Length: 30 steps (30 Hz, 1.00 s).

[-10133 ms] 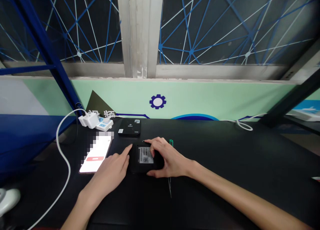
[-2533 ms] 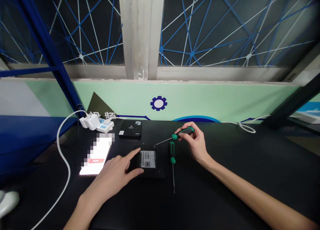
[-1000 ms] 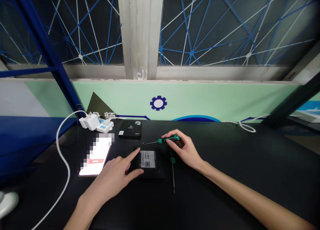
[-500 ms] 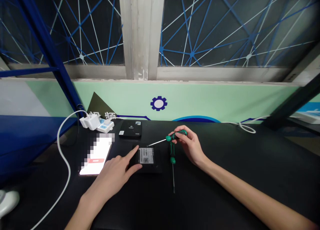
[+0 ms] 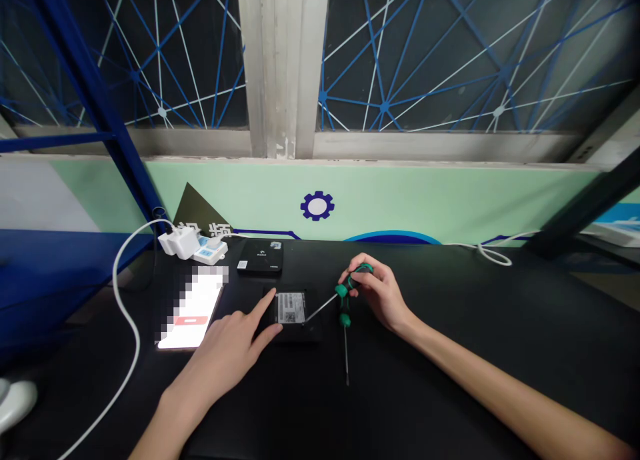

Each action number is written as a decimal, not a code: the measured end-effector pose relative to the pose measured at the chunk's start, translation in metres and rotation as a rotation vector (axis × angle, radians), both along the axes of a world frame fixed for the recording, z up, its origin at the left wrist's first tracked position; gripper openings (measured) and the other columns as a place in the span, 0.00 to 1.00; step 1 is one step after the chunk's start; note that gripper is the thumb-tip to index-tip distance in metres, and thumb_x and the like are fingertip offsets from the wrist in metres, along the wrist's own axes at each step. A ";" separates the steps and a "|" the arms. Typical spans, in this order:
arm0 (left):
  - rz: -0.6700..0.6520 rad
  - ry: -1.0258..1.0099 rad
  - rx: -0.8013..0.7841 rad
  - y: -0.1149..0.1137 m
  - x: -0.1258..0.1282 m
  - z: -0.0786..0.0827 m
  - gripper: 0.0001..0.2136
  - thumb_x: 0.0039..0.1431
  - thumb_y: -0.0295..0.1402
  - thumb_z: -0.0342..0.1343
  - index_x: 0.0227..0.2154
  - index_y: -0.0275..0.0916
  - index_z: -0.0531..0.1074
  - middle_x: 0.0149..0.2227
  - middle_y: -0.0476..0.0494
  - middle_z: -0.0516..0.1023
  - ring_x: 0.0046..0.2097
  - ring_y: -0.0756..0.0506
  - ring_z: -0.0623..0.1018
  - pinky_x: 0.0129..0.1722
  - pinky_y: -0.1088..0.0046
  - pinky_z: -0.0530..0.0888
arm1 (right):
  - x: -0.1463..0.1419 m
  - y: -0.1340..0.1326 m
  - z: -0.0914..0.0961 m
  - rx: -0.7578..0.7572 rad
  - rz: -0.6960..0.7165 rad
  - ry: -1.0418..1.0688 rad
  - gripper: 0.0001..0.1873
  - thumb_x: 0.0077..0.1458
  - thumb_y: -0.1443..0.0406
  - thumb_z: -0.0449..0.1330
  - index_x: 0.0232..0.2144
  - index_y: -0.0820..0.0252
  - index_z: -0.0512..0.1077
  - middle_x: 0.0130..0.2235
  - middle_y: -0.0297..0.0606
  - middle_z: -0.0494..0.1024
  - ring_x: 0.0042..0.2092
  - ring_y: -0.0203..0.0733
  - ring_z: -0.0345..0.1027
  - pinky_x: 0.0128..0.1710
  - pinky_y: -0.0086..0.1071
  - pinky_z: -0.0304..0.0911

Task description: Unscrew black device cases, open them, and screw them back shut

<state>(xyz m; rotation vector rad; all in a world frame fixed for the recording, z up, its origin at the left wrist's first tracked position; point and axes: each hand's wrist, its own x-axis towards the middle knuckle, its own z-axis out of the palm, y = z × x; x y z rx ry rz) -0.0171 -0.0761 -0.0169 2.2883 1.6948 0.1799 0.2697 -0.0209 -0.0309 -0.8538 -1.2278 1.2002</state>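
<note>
A flat black device with a white printed label (image 5: 291, 308) lies on the table between my hands. My left hand (image 5: 239, 337) rests at its left side, with index finger and thumb spread apart and touching its edge. In my right hand (image 5: 376, 285) is a green-and-black screwdriver (image 5: 341, 291), gripped by its handle. Its shaft slants down to the left, and the tip is at the label's lower right corner. A second green-handled screwdriver (image 5: 345, 321) lies on the table just below my right hand, its blade pointing toward me; the held one partly covers its handle.
A black box (image 5: 260, 257) sits behind the device. To the left are a phone-like lit screen (image 5: 194, 317), a white power strip with plugs (image 5: 210, 251) and a white cable (image 5: 131, 320). A white rounded object (image 5: 17, 405) is at the left edge. Another white cable (image 5: 495, 255) lies at the back right.
The held screwdriver's tip has moved from the device's upper edge down to the label's lower right corner, and its shaft is now steeper. My left hand has stayed in place.
</note>
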 end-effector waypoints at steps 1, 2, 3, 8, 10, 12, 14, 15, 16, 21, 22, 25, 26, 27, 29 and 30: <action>0.002 0.003 -0.006 0.000 0.000 0.001 0.32 0.68 0.56 0.34 0.70 0.49 0.48 0.26 0.49 0.69 0.29 0.42 0.75 0.27 0.72 0.62 | 0.000 0.000 0.000 -0.001 0.005 -0.003 0.07 0.51 0.64 0.64 0.31 0.58 0.69 0.29 0.36 0.80 0.28 0.38 0.69 0.25 0.28 0.60; 0.004 0.005 -0.012 0.000 0.001 0.002 0.32 0.68 0.56 0.34 0.71 0.49 0.47 0.26 0.49 0.69 0.29 0.42 0.75 0.27 0.72 0.62 | 0.000 -0.001 0.000 -0.002 0.013 -0.010 0.07 0.51 0.64 0.64 0.31 0.58 0.69 0.29 0.36 0.80 0.28 0.38 0.69 0.25 0.28 0.61; 0.006 0.006 -0.019 0.000 0.001 0.002 0.32 0.68 0.56 0.34 0.71 0.49 0.47 0.26 0.49 0.69 0.29 0.42 0.75 0.27 0.72 0.62 | 0.000 -0.001 -0.001 -0.002 0.019 -0.020 0.07 0.51 0.64 0.64 0.31 0.58 0.68 0.29 0.36 0.80 0.28 0.37 0.69 0.25 0.28 0.61; 0.005 0.003 -0.027 -0.001 0.002 0.004 0.33 0.68 0.56 0.33 0.70 0.47 0.48 0.26 0.49 0.70 0.29 0.42 0.76 0.27 0.72 0.62 | -0.001 -0.001 -0.001 0.003 0.013 -0.099 0.06 0.51 0.64 0.63 0.30 0.58 0.68 0.29 0.36 0.80 0.27 0.37 0.69 0.25 0.28 0.62; 0.010 -0.003 -0.030 -0.002 0.002 0.004 0.33 0.68 0.56 0.33 0.70 0.46 0.50 0.26 0.49 0.70 0.29 0.42 0.76 0.28 0.72 0.63 | -0.001 0.000 0.001 -0.006 -0.021 -0.120 0.06 0.50 0.64 0.62 0.29 0.58 0.68 0.28 0.35 0.80 0.27 0.37 0.69 0.25 0.28 0.62; 0.032 -0.014 -0.031 -0.002 0.003 0.005 0.34 0.67 0.57 0.33 0.69 0.44 0.51 0.26 0.48 0.72 0.30 0.41 0.76 0.28 0.71 0.63 | 0.000 0.001 0.002 -0.008 -0.059 -0.130 0.06 0.48 0.64 0.62 0.29 0.58 0.68 0.27 0.35 0.79 0.26 0.37 0.69 0.24 0.28 0.61; 0.061 -0.033 -0.038 -0.002 0.004 0.006 0.35 0.66 0.58 0.34 0.68 0.40 0.52 0.28 0.47 0.73 0.32 0.39 0.77 0.29 0.70 0.64 | 0.001 0.003 0.002 0.001 -0.098 -0.124 0.06 0.47 0.64 0.62 0.28 0.58 0.68 0.26 0.35 0.79 0.26 0.38 0.70 0.23 0.28 0.61; 0.074 -0.046 -0.048 -0.001 0.005 0.006 0.35 0.66 0.58 0.34 0.66 0.38 0.54 0.28 0.46 0.74 0.33 0.38 0.78 0.29 0.70 0.64 | 0.002 0.003 0.002 0.008 -0.115 -0.117 0.06 0.47 0.64 0.62 0.29 0.57 0.68 0.26 0.35 0.79 0.26 0.38 0.70 0.23 0.28 0.61; 0.085 -0.060 -0.062 -0.001 0.005 0.006 0.34 0.66 0.58 0.35 0.64 0.37 0.56 0.29 0.45 0.74 0.34 0.37 0.78 0.29 0.69 0.64 | 0.002 0.004 0.002 0.015 -0.130 -0.110 0.07 0.48 0.64 0.62 0.29 0.57 0.68 0.27 0.35 0.79 0.26 0.38 0.70 0.23 0.28 0.61; 0.093 -0.108 -0.104 0.002 0.003 0.004 0.31 0.66 0.56 0.37 0.61 0.39 0.58 0.28 0.46 0.74 0.38 0.36 0.79 0.30 0.69 0.65 | 0.000 0.004 0.000 0.042 -0.171 -0.115 0.10 0.51 0.61 0.64 0.32 0.56 0.67 0.28 0.35 0.79 0.24 0.36 0.67 0.24 0.30 0.62; 0.087 -0.112 -0.104 0.003 0.001 0.004 0.30 0.66 0.55 0.38 0.62 0.40 0.57 0.28 0.46 0.74 0.39 0.36 0.78 0.31 0.69 0.66 | 0.000 0.003 0.000 0.050 -0.178 -0.116 0.10 0.51 0.60 0.64 0.32 0.56 0.67 0.28 0.35 0.79 0.24 0.36 0.67 0.24 0.30 0.62; 0.083 -0.109 -0.093 0.005 -0.004 0.003 0.29 0.67 0.54 0.38 0.65 0.45 0.57 0.28 0.46 0.75 0.42 0.35 0.78 0.33 0.68 0.68 | -0.003 0.002 0.000 0.076 -0.183 -0.101 0.13 0.52 0.58 0.65 0.34 0.56 0.67 0.30 0.35 0.80 0.24 0.36 0.68 0.24 0.30 0.63; 0.085 -0.102 -0.087 0.005 -0.006 0.003 0.29 0.68 0.53 0.37 0.66 0.47 0.57 0.28 0.46 0.76 0.42 0.35 0.78 0.34 0.67 0.68 | -0.004 0.001 0.000 0.084 -0.182 -0.095 0.14 0.53 0.57 0.66 0.34 0.56 0.66 0.31 0.36 0.80 0.24 0.36 0.68 0.24 0.30 0.63; 0.086 -0.094 -0.084 0.006 -0.007 0.003 0.28 0.68 0.52 0.37 0.67 0.49 0.56 0.28 0.46 0.76 0.42 0.35 0.78 0.34 0.67 0.69 | -0.005 0.000 0.001 0.090 -0.179 -0.092 0.15 0.53 0.56 0.66 0.34 0.56 0.66 0.32 0.36 0.80 0.25 0.35 0.69 0.25 0.30 0.64; 0.099 -0.066 -0.072 0.008 -0.007 0.004 0.26 0.70 0.49 0.36 0.67 0.50 0.56 0.29 0.46 0.77 0.41 0.36 0.78 0.34 0.67 0.69 | -0.008 -0.001 0.002 0.105 -0.177 -0.096 0.16 0.53 0.55 0.66 0.35 0.56 0.67 0.33 0.37 0.80 0.25 0.36 0.70 0.26 0.30 0.65; 0.114 -0.048 -0.060 0.009 -0.006 0.005 0.25 0.70 0.47 0.37 0.67 0.49 0.56 0.30 0.45 0.78 0.40 0.37 0.79 0.34 0.67 0.69 | -0.009 -0.002 0.002 0.112 -0.174 -0.105 0.16 0.53 0.55 0.66 0.35 0.56 0.67 0.34 0.37 0.80 0.26 0.36 0.70 0.26 0.31 0.65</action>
